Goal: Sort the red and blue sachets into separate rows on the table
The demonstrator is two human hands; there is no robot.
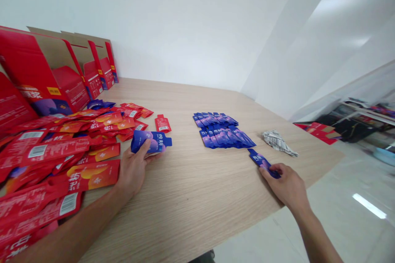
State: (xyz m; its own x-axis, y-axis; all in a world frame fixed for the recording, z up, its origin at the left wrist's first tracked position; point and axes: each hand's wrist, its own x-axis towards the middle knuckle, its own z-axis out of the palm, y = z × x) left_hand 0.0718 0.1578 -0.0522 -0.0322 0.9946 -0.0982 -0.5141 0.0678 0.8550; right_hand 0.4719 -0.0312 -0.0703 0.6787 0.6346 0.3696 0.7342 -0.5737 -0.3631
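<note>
Blue pouch [156, 140] in left grip [134, 169], second pouch [258, 159] in right grip [287, 185]

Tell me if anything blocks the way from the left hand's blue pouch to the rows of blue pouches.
Nothing visible does: only tabletop shows between the blue pouch in the left hand and the overlapping rows. The lone red pouch lies just beyond the held one, off that line.

Left hand [135, 169] and right hand [287, 184] well apart, both pinching.
Left: thumb uppermost, fingers mostly hidden beneath; bare left forearm [82, 220] slants in from lower left. Right: back of hand upward, thumb and curled forefinger gripping; bare right forearm [316, 232] angled from lower right.
</note>
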